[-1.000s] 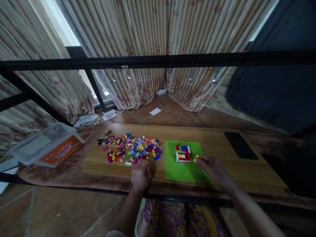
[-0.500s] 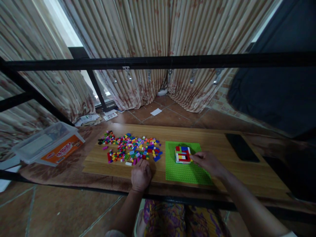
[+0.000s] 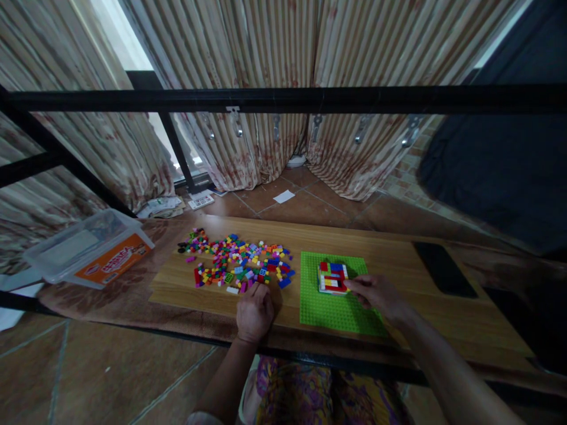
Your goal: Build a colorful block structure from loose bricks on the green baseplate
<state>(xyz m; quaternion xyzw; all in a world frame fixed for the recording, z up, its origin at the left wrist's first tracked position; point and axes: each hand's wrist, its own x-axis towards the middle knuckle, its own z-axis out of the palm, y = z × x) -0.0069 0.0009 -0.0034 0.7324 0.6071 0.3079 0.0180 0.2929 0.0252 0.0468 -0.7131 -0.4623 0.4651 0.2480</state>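
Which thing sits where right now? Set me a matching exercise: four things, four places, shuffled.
Things:
1. left hand
2. right hand
3. black phone
4. clear plastic box

Places:
A. beyond the left end of the wooden board
B. at the brick build on the green baseplate
C. at the near edge of the loose bricks
D. on the board's right end

Pairs: 1-C, 2-B, 3-D, 4-A
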